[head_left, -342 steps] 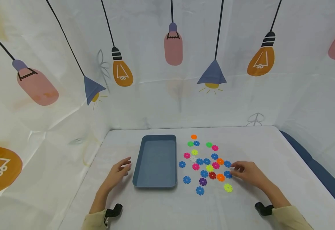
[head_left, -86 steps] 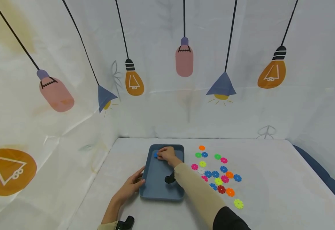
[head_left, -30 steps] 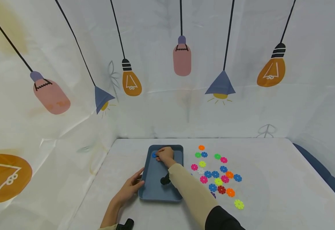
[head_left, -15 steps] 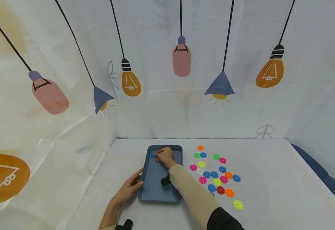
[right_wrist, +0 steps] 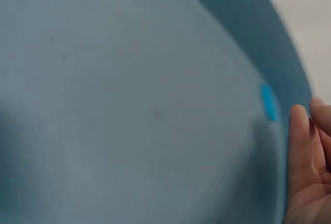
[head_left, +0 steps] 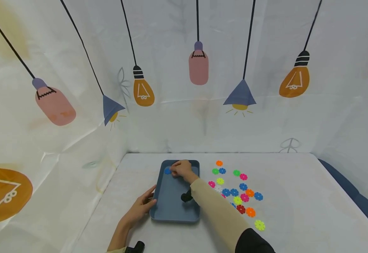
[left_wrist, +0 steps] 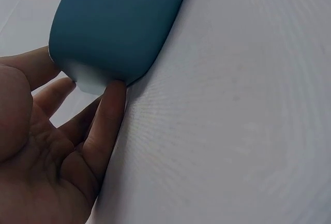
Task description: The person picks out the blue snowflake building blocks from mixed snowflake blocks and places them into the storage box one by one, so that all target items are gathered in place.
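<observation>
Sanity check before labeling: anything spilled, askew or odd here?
Nothing stands out. The blue tray sits flat, steadied at its corner by the left hand. One blue snowflake disc lies inside by the right hand. The remaining discs lie loose on the table.

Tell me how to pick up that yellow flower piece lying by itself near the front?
Pinch the yellow flower piece by its notched rim, coming from above. It lies flat on the table apart from the other pieces, so fingertips probably fit on opposite edges; there is no handle.

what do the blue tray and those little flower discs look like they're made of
Blue tray: probably moulded plastic with a matte finish, going by its rounded corners and even, dull colour. Flower discs: likely hard plastic, being thin, bright and notched; their gloss is too small to judge.
</observation>
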Demonstrator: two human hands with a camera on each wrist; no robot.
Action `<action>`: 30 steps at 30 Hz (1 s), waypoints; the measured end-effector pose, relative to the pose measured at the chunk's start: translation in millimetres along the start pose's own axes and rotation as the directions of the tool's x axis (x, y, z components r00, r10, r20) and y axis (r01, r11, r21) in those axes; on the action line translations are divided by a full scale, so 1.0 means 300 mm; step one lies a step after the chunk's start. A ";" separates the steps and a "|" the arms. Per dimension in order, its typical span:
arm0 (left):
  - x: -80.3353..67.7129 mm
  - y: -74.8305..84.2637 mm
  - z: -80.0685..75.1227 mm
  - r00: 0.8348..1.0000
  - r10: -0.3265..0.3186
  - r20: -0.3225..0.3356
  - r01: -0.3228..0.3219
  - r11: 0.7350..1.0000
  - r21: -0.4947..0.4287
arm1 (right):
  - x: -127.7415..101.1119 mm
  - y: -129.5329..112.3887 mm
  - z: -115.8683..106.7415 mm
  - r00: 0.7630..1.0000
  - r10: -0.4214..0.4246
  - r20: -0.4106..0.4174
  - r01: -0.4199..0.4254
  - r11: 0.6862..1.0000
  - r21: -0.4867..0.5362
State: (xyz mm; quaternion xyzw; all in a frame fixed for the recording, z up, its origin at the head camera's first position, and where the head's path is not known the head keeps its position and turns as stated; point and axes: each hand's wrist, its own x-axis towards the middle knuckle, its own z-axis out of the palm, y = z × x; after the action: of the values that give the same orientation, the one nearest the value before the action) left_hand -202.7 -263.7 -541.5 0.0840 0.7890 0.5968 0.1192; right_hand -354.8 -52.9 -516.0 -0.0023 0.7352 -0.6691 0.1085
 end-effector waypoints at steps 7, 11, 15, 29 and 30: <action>-0.008 -0.001 -0.007 1.000 -0.015 -0.001 0.015 1.000 -0.013 | -0.044 -0.124 -0.071 0.991 -0.094 0.093 0.099 0.994 -0.053; -0.004 0.001 -0.003 1.000 -0.014 0.009 0.014 1.000 -0.026 | -0.060 -0.174 -0.124 0.980 -0.132 0.147 0.144 0.987 -0.071; 0.002 0.005 0.002 1.000 -0.019 0.009 0.019 0.999 -0.031 | -0.065 -0.200 -0.182 0.971 -0.158 0.179 0.177 0.980 -0.093; 0.004 0.008 0.002 0.999 -0.036 0.003 0.036 0.999 -0.024 | -0.118 -0.222 -0.435 0.970 -0.207 0.128 0.232 0.947 -0.223; 0.004 0.008 0.002 0.999 -0.038 0.004 0.038 0.999 -0.025 | -0.126 -0.223 -0.454 0.970 -0.209 0.123 0.233 0.945 -0.230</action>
State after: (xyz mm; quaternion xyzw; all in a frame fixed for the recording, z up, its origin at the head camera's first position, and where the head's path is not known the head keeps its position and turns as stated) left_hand -203.6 -262.2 -539.5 0.0684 0.7828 0.6041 0.1328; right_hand -349.4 79.9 -433.3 -0.1302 0.8004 -0.5813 0.0670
